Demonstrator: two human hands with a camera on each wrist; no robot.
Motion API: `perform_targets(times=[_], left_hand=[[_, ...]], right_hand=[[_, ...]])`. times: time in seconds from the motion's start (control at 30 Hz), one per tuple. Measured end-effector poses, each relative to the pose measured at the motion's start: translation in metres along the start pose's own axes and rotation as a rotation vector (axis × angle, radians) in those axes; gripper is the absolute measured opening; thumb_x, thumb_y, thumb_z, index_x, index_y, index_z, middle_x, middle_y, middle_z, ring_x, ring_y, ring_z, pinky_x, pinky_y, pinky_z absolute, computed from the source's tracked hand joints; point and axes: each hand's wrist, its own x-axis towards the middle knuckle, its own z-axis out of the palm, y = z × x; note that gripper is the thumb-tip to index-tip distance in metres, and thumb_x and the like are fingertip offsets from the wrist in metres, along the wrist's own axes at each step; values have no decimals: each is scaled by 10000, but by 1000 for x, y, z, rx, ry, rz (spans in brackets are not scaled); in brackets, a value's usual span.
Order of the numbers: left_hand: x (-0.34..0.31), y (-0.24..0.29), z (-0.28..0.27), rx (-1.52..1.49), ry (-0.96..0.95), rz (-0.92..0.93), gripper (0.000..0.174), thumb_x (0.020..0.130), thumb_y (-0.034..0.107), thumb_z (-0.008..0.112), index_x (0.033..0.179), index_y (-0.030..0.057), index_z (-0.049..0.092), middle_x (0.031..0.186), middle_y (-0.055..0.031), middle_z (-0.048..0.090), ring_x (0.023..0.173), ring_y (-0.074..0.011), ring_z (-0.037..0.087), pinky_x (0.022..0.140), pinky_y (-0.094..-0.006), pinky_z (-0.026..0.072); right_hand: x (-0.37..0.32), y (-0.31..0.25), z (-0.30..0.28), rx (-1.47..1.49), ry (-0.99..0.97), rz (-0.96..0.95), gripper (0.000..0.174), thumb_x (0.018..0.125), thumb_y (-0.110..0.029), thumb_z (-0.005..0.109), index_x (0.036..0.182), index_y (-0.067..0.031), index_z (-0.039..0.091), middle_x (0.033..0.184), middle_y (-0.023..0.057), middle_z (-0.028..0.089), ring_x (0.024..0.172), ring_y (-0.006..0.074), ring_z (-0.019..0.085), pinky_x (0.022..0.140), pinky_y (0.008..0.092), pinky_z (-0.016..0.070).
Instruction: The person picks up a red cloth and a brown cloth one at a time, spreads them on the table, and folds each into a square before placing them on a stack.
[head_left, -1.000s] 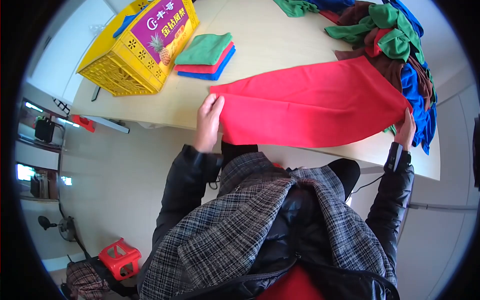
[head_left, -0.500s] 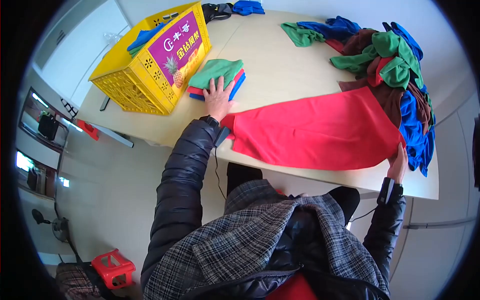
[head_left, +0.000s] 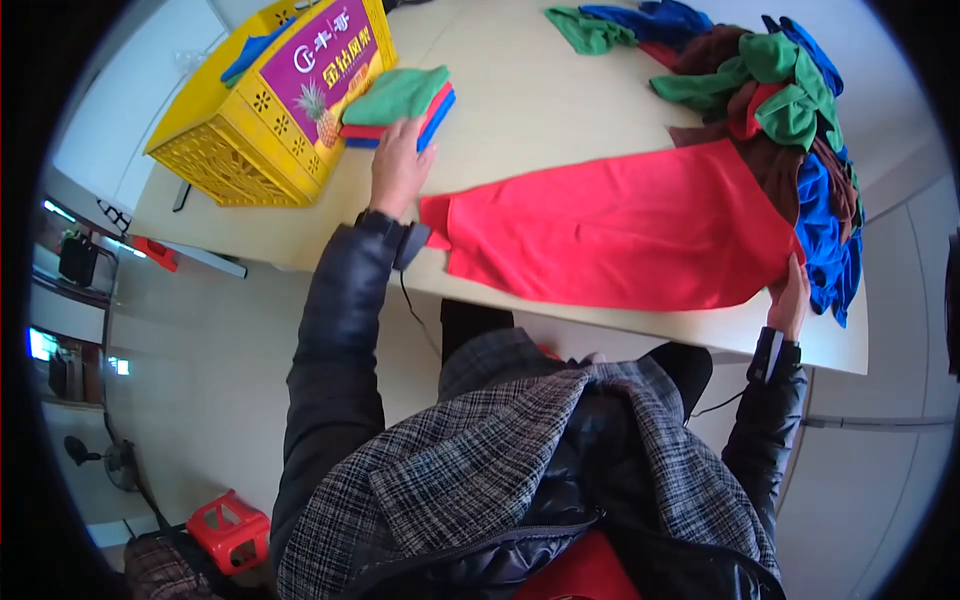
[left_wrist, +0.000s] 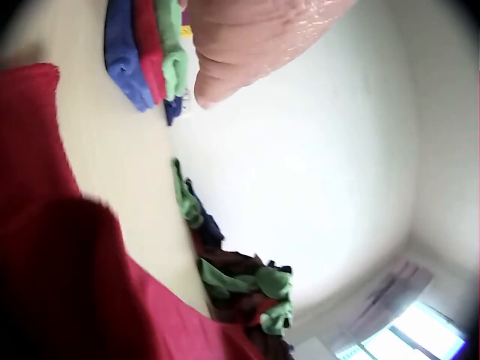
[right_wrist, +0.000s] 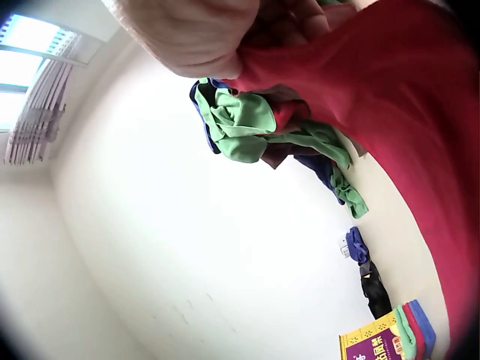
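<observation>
A red cloth (head_left: pixel 610 230) lies spread along the near side of the table, its left end partly folded over. My right hand (head_left: pixel 791 298) pinches its right corner; in the right wrist view the thumb and curled fingers (right_wrist: pixel 304 19) grip the fabric. My left hand (head_left: pixel 400 170) reaches past the cloth's left end, its extended fingers at the near edge of a folded stack. That stack has a green cloth (head_left: pixel 397 97) on top, with red and blue cloths (left_wrist: pixel 126 56) beneath it. In the left wrist view, the hand (left_wrist: pixel 255 37) is beside the green layer.
A yellow crate (head_left: pixel 235 150) with a purple label stands directly left of the stack, blue cloth inside. A heap of crumpled green, brown, blue and red cloths (head_left: pixel 790 110) fills the table's right side. A red stool (head_left: pixel 230 530) stands on the floor at lower left.
My left hand let go of the red cloth's left end and moved to the folded stack, which has shifted slightly toward the crate. The cloth's left end dropped onto the table; my right hand kept its corner.
</observation>
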Motion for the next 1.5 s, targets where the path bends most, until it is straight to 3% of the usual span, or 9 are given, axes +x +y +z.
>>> perform_targets(times=[0.17, 0.27, 0.43, 0.53, 0.67, 0.8, 1.03, 1.23, 1.5], left_hand=[[-105, 83, -61, -90, -164, -462, 174, 862, 187, 748, 870, 29, 675, 886, -135, 663, 778, -313, 641, 713, -382, 506], [-142, 96, -56, -212, -81, -279, 178, 812, 160, 776, 816, 66, 625, 781, -126, 597, 767, -323, 598, 686, -431, 473], [-146, 119, -39, -156, -110, -257, 212, 794, 145, 784, 788, 59, 590, 778, -131, 593, 770, -315, 602, 688, -437, 472], [-148, 123, -31, -150, -75, -218, 190, 880, 125, 722, 814, 27, 574, 773, -104, 583, 684, -224, 596, 657, -371, 476], [-140, 116, -44, -953, -192, -628, 127, 974, 124, 644, 899, 80, 551, 765, 3, 534, 696, -77, 546, 643, -255, 451], [-90, 87, -69, -1068, -2, -768, 96, 958, 105, 663, 952, 84, 569, 826, -3, 570, 700, -97, 554, 672, -248, 472], [28, 149, -123, -975, 319, -307, 114, 955, 70, 666, 1032, 54, 583, 884, -23, 608, 752, -101, 611, 691, -248, 523], [-1, 233, -46, -1148, -312, -392, 108, 947, -22, 602, 1025, 33, 552, 847, -21, 610, 724, -73, 600, 631, -218, 505], [-37, 289, 2, -1369, -426, -369, 152, 926, -64, 624, 1023, 25, 549, 869, 0, 593, 738, -46, 572, 643, -202, 482]], right_hand=[[-6, -1, 7, 53, 2, 4, 317, 995, -302, 645, 1188, -52, 615, 1042, 66, 713, 871, 155, 680, 764, 299, 549], [3, 4, 2, 73, 19, 13, 312, 995, -297, 645, 1189, -55, 614, 1033, 72, 712, 874, 163, 684, 762, 305, 553], [8, 11, -4, 85, -14, 0, 323, 994, -303, 645, 1201, -58, 610, 1041, 78, 711, 894, 173, 693, 759, 312, 563], [-5, 9, -6, 45, 37, -66, 340, 989, -307, 650, 1216, -58, 606, 1047, 77, 708, 881, 172, 693, 740, 311, 569], [-8, 1, -10, 40, 82, -135, 379, 986, -307, 654, 1261, -51, 602, 1036, 60, 704, 853, 136, 681, 684, 277, 564], [-13, -16, 0, -27, 91, -163, 436, 978, -303, 664, 1297, -14, 599, 1135, 114, 688, 979, 186, 672, 755, 293, 575], [-83, -34, 103, 78, -362, -190, 235, 984, -173, 671, 1178, -40, 672, 999, -32, 703, 851, 22, 622, 696, 176, 487], [-126, 1, 142, -2, -503, -69, 150, 990, -172, 665, 1084, -56, 668, 844, -47, 658, 716, 32, 595, 598, 200, 480], [-161, -8, 156, -210, -574, -129, 168, 997, -174, 654, 976, -9, 625, 761, -25, 619, 655, 45, 559, 562, 229, 471]])
